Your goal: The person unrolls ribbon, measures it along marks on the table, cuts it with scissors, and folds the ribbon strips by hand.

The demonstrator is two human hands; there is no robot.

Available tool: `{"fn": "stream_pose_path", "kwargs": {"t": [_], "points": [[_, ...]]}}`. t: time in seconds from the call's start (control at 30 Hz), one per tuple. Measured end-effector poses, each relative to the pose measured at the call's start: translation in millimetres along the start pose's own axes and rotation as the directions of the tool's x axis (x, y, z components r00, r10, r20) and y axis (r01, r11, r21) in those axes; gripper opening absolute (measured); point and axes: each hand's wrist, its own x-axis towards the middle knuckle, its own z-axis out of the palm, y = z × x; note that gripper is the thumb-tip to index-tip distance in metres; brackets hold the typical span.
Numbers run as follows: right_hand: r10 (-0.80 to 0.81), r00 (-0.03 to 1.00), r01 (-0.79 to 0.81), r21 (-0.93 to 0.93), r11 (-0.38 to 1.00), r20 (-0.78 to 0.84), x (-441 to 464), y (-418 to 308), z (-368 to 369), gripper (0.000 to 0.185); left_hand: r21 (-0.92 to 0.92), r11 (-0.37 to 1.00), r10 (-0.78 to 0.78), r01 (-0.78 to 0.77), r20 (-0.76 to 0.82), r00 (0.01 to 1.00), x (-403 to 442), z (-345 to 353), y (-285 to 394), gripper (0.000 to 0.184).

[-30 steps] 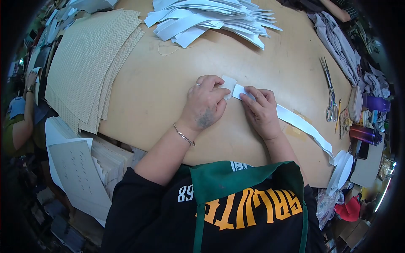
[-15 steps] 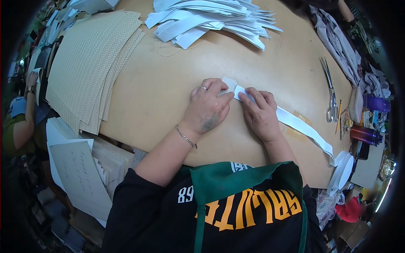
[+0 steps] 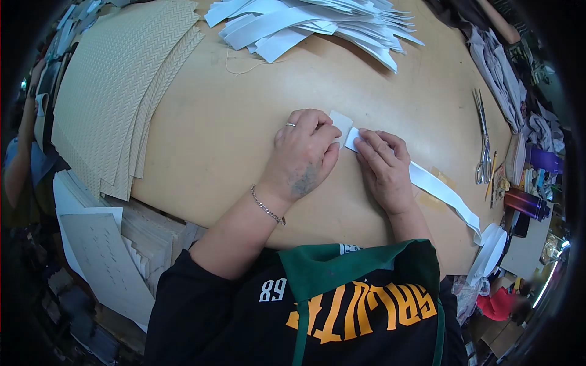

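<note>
My left hand (image 3: 305,151), with a ring and a chain bracelet, has its fingers curled onto a small off-white card piece (image 3: 343,124) on the table; they hide part of it. Beside it, my right hand (image 3: 384,168) presses its fingers together on the end of a white strip (image 3: 352,140). The strip's end meets or lies very close to the card's edge; I cannot tell whether they overlap. From under my right hand the white strip trails right and down to a white roll (image 3: 486,253) at the table's edge.
White cut strips (image 3: 317,27) lie heaped at the far side. Textured beige sheets (image 3: 116,91) are stacked left, above papers and boards (image 3: 107,256). Scissors (image 3: 483,140) and a pencil (image 3: 490,177) lie right, near a purple bottle (image 3: 526,203). Another person's arm (image 3: 21,146) shows at far left.
The view has shifted slightly. Both hands keep their grip on the card piece and the strip. The right hand's fingers lie a little flatter, and a slightly wider gap shows between the hands.
</note>
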Motion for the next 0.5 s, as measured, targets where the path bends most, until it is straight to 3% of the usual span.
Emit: {"fn": "stream_pose_path", "kwargs": {"t": [0.23,0.5], "points": [[-0.025,1.0,0.025,-0.003,1.0,0.011,2.2,0.2,-2.1,0.031,-0.036,0.999,-0.03,0.03,-0.009,1.0,0.0,-0.2,-1.4,0.012],[-0.028,0.999,0.028,-0.01,1.0,-0.02,4.0,-3.1,-2.2,0.03,0.082,0.997,0.008,-0.014,0.077,0.997,-1.4,-1.9,3.2,0.021]]}}
